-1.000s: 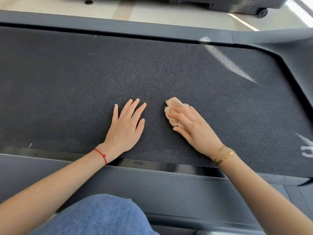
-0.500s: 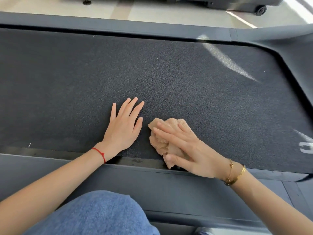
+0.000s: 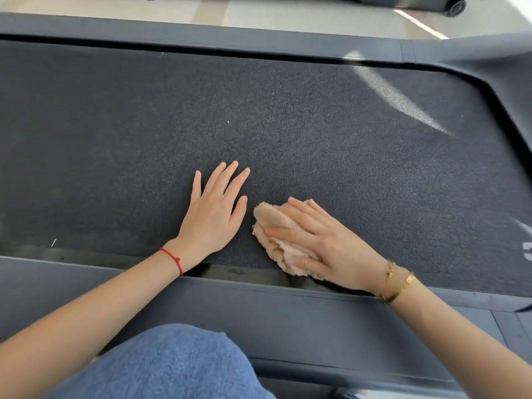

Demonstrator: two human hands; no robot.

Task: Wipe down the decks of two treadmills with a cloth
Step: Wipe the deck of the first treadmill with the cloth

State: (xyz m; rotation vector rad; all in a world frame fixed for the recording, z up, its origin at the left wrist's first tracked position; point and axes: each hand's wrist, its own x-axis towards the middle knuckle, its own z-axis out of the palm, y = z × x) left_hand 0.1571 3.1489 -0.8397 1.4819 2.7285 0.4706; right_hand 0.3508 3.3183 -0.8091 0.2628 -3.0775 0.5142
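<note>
Dark treadmill belt (image 3: 288,116) lies under both palms, my left hand (image 3: 214,214) flat with fingers spread just beside the tan cloth (image 3: 273,223), which my right hand (image 3: 325,246) presses down with straight fingers at the belt's near edge.

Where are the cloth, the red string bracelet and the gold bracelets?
cloth (image 3: 266,216): head view, fluffy upper left corner.
red string bracelet (image 3: 171,254): head view, middle of the strand.
gold bracelets (image 3: 404,285): head view, the wider outer band.

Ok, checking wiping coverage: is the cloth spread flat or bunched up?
Bunched: the cloth lies crumpled in folds under the right hand.
</note>
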